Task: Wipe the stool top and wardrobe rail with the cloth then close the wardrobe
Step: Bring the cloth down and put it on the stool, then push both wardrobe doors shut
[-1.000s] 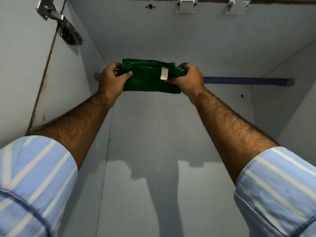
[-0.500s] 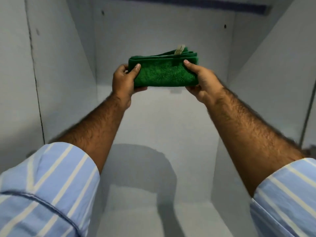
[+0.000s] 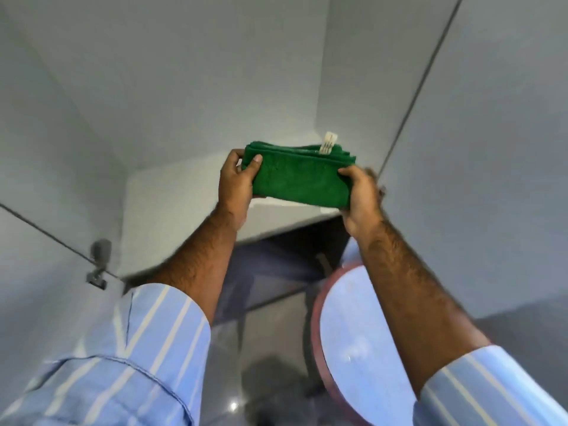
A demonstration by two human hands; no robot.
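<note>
above one stool (image 3: 353, 333), one folded cloth (image 3: 299, 179) in two hands

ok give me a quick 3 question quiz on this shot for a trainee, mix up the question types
1. True or false: the green cloth is held by one hand only.
2. Multiple choice: where is the round stool top? A) below the right forearm, B) inside the wardrobe, C) left of the left sleeve.
3. Fill the gap: the cloth is folded, and a small pale ____ sticks up from its top edge.

Key
1. False: the left hand grips one end and the right hand the other.
2. A
3. tag
</note>
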